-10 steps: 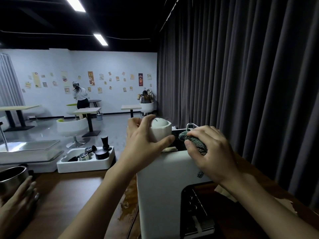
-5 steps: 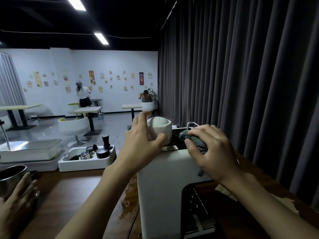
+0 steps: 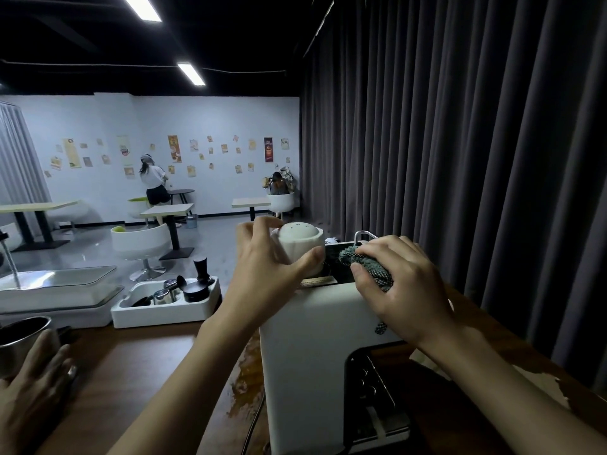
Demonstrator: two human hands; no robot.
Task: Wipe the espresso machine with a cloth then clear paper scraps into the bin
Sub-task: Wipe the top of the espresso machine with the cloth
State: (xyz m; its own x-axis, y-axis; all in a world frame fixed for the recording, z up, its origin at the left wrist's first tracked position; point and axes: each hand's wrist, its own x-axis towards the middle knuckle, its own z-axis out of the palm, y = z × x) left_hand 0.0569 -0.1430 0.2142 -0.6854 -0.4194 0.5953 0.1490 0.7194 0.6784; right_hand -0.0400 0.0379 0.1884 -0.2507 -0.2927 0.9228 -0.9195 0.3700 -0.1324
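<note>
The white espresso machine stands on the wooden counter in front of me, its side and back toward the camera. On its top sits a white cup, upside down, and my left hand grips it with thumb and fingers curled round its wall. My right hand holds a crumpled grey-green cloth against the machine's top edge, to the right of the cup. A pale paper scrap lies on the counter at the right, partly hidden by my right forearm.
Another person's hand rests by a steel pitcher at the lower left. A white foam tray with coffee tools and a glass-lidded case stand at the counter's far edge. A dark curtain hangs on the right.
My left hand briefly loosened on the cup, then closed round it again. The right hand with the cloth stayed on the machine's top edge.
</note>
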